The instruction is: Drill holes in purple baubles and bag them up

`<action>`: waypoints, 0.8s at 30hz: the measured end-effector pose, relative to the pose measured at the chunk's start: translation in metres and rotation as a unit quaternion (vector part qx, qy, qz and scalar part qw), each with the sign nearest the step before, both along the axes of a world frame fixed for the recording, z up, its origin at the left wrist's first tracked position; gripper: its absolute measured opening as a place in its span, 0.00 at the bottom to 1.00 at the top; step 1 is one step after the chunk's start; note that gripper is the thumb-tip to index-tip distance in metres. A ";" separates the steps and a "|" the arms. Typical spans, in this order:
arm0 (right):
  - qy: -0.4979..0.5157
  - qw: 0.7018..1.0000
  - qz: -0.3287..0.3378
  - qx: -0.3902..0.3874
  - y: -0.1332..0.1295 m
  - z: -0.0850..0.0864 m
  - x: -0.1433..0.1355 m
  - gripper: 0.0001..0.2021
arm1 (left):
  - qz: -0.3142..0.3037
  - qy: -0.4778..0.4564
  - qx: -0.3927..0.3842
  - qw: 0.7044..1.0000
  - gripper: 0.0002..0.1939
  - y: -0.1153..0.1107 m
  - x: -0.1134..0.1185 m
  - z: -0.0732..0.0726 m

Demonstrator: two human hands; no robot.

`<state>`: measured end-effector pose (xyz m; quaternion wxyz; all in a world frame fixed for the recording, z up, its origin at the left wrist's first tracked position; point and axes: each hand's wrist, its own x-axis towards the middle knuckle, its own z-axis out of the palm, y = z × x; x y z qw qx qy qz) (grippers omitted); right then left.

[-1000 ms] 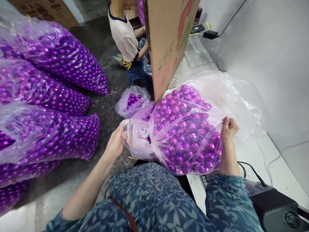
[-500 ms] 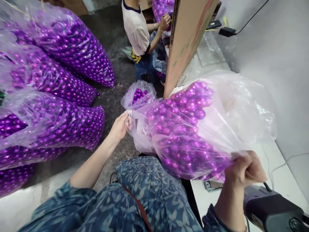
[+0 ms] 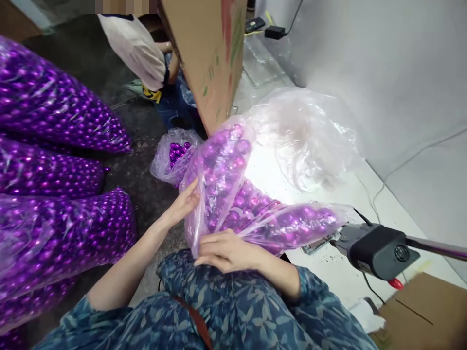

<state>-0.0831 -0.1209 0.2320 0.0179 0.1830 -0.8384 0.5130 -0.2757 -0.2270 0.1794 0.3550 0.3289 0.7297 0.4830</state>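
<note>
The right hand [image 3: 226, 250] and left hand [image 3: 187, 201] touch a plastic bag of shiny purple balls [image 3: 224, 177] (whether either pinches it, I cannot tell), partly over a white table [image 3: 397, 218]; beyond stands a cardboard panel [image 3: 204, 53].

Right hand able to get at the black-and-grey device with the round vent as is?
Probably yes, once the right hand leaves the bag of purple balls. The black-and-grey device sits off to that hand's right; its vented end looks uncovered, though the bag's end crowds the front.
</note>
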 end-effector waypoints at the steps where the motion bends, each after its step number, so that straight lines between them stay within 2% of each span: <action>1: -0.018 1.000 0.010 0.000 -0.006 -0.006 -0.007 0.17 | -0.025 0.001 -0.028 0.999 0.51 0.003 0.004 0.002; 4: -0.055 0.998 0.019 0.007 -0.022 -0.022 -0.023 0.16 | -0.060 0.023 -0.104 0.993 0.34 0.007 0.013 0.007; 6: -0.071 0.997 0.021 0.030 -0.030 -0.028 -0.027 0.16 | -0.076 0.036 -0.120 0.989 0.27 0.002 0.013 0.008; 9: -0.086 0.994 0.005 0.070 -0.036 -0.034 -0.018 0.16 | -0.087 0.029 -0.111 0.990 0.23 -0.017 0.000 0.012; 11: -0.092 0.993 -0.029 0.071 -0.032 -0.038 -0.004 0.17 | -0.076 0.017 -0.112 0.991 0.23 -0.035 -0.013 0.016; 13: -0.097 0.988 -0.088 0.076 -0.018 -0.041 0.017 0.18 | -0.065 0.000 -0.119 0.991 0.24 -0.054 -0.026 0.020; 15: -0.091 0.971 -0.184 0.121 0.006 -0.045 0.043 0.17 | -0.069 -0.012 -0.125 0.990 0.26 -0.070 -0.035 0.023; 17: -0.077 0.928 -0.299 0.207 0.038 -0.049 0.073 0.17 | -0.075 -0.017 -0.128 0.989 0.27 -0.081 -0.039 0.023; 19: -0.092 0.864 -0.384 0.314 0.071 -0.058 0.104 0.21 | -0.065 -0.023 -0.131 0.989 0.27 -0.088 -0.041 0.023; 20: -0.101 0.837 -0.407 0.352 0.087 -0.063 0.118 0.22 | -0.055 -0.029 -0.131 0.989 0.27 -0.091 -0.042 0.022; 21: -0.102 0.823 -0.417 0.372 0.100 -0.069 0.130 0.19 | -0.044 -0.036 -0.129 0.990 0.27 -0.093 -0.042 0.021; 24: -0.047 0.833 -0.419 0.359 0.123 -0.079 0.151 0.10 | -0.035 -0.051 -0.127 0.990 0.27 -0.095 -0.043 0.020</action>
